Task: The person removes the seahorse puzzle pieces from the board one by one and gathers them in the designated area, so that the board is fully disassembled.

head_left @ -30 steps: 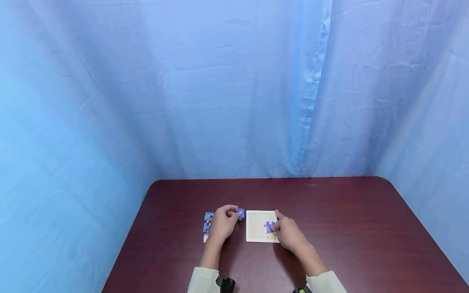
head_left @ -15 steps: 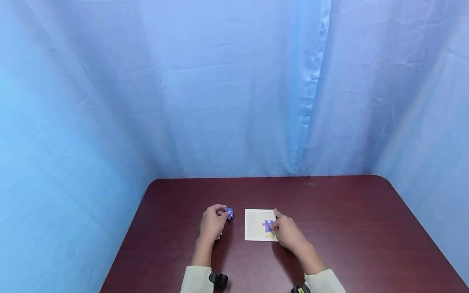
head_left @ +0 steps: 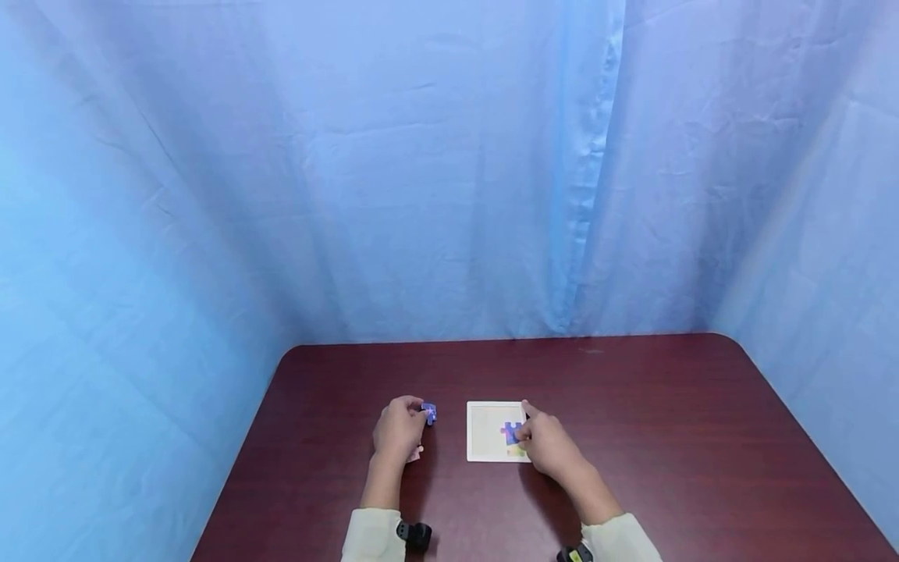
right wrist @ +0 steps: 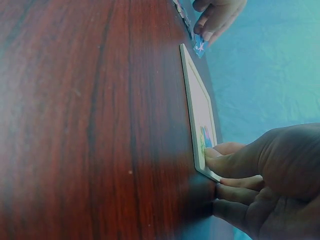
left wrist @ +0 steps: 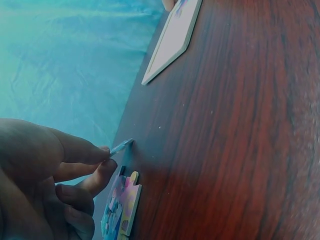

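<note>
My left hand (head_left: 398,431) pinches a blue puzzle piece (head_left: 429,414) with a pink star-like mark between thumb and fingertips. In the left wrist view that piece is seen nearly edge-on, raised above the table. Beneath and beside this hand lie several loose puzzle pieces (left wrist: 129,205), mostly hidden by it in the head view. To the right, a pale square puzzle tray (head_left: 485,435) lies flat. A few joined pieces (head_left: 512,445) sit in its right part. My right hand (head_left: 552,446) grips the tray's right side, thumb over the pieces and fingers along the outer edge.
The dark red-brown table (head_left: 646,421) spreads around the tray and hands. Blue curtains (head_left: 449,195) hang behind it and on both sides. A small black device (head_left: 414,536) is worn at the left wrist.
My left hand has moved left with the blue puzzle piece, away from the tray and over the loose pieces. The right hand stays on the tray.
</note>
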Motion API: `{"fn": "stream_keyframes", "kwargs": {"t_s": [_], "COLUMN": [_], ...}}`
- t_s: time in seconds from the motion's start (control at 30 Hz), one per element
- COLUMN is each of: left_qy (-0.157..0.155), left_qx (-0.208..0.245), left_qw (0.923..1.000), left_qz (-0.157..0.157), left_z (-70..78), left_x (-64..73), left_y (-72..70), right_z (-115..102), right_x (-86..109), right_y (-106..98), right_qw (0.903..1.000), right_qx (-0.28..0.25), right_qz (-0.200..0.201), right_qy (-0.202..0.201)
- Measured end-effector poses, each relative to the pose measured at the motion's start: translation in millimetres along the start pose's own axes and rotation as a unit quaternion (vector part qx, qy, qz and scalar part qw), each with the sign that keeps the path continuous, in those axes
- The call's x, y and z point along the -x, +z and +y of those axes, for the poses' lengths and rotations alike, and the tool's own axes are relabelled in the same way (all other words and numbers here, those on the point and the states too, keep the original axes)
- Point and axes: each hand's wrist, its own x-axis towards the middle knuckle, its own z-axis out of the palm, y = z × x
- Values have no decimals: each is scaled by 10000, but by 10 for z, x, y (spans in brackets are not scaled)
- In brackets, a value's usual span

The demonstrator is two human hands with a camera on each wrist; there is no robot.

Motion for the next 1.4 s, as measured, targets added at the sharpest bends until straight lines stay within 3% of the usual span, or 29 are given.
{"fn": "stream_keyframes", "kwargs": {"t_s": [0.37, 0.77, 0.93, 1.13, 1.4], "left_qy": [-33, 214, 241, 728, 1037], "left_qx": [35, 24, 225, 277, 332], "left_qw": [9999, 9996, 9995, 9967, 9920], "left_qz": [-88, 191, -3, -216, -639], "left_z": [-51, -19, 38, 141, 337], "left_x": [-2, 6, 24, 93, 249], "left_y": [-34, -26, 15, 128, 249], "right_z": [7, 21, 23, 23, 21], "right_x": [15, -21, -26, -31, -27], "right_y": [35, 21, 6, 10, 30], "right_qw": [9999, 10000, 9999, 9998, 9994], "right_qx": [129, -17, 97, 135, 163], "right_qz": [14, 29, 34, 155, 297], "right_qy": [30, 12, 51, -20, -91]}}
